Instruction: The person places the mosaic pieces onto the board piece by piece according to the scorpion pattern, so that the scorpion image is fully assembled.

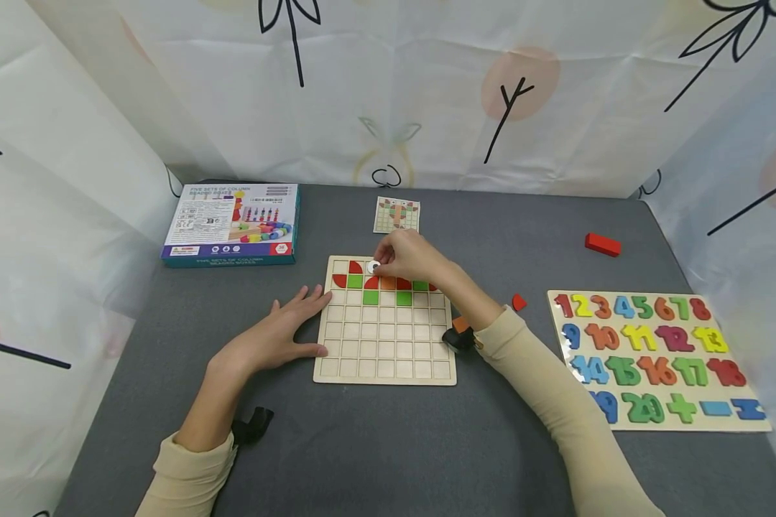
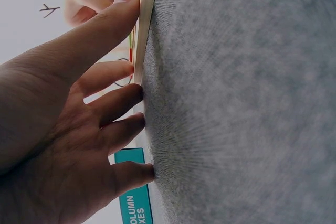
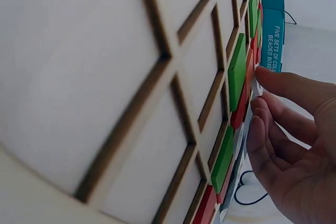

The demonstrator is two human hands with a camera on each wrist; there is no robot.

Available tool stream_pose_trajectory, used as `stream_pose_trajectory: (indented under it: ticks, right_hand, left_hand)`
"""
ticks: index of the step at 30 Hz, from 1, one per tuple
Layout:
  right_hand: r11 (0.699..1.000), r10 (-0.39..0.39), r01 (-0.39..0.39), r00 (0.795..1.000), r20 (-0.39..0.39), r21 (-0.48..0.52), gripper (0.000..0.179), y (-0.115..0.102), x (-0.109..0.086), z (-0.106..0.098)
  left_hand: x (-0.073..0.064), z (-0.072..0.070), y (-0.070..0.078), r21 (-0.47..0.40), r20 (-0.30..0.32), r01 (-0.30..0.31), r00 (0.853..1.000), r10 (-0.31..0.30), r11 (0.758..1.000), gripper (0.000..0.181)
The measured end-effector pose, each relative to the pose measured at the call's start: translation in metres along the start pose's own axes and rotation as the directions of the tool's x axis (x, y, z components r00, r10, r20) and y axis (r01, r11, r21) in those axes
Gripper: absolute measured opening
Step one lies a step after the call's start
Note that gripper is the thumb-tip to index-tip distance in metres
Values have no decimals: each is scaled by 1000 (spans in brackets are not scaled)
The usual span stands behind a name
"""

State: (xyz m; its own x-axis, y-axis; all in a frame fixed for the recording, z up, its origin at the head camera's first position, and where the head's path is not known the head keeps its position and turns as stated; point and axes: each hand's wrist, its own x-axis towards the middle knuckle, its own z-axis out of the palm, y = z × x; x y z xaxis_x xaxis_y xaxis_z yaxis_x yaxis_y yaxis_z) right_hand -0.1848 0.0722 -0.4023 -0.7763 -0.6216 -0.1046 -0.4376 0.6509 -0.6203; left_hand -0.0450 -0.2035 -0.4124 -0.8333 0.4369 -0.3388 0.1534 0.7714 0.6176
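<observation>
Thumb and fingertips of your right hand (image 1: 406, 255) pinch a small white piece (image 1: 373, 268) over the far edge of the board (image 1: 384, 381), left of that edge's middle. Your left hand (image 1: 281, 330) has its fingers spread, thumb and forefinger at the board's left edge. The board lies mid-worktop (image 1: 375, 445), with a pattern card (image 1: 397, 215) near the worktop's far edge. Your head view shows a dark spot on the white piece; your right wrist view gives only a pale sliver, but adds the other fingers, bent, and the thickness of the green tiles (image 3: 238, 74). Your left wrist view shows the thumb against the board's side. Whether the white piece touches the board, you cannot tell. Your right hand hides some coloured tiles, and your right sleeve (image 1: 550, 406) covers the near left corner of the number board (image 1: 711, 424). The left wrist view cuts off the box (image 1: 231, 224) from the worktop's far left corner.
</observation>
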Motion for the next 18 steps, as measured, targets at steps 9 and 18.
stream_pose_trajectory:
  ticks: [9, 18]
  right_hand:
    - [999, -35, 36, 996, 78, -10, 20, -3, 8, -3]
    - [999, -4, 8, 995, 104, -41, 14, -9, 13, -4]
  left_hand:
    - [-1, 0, 1, 5, -8, 4, 1000, -4, 1000, 97]
    - [0, 1, -1, 8, -6, -1, 1000, 1, 1000, 97]
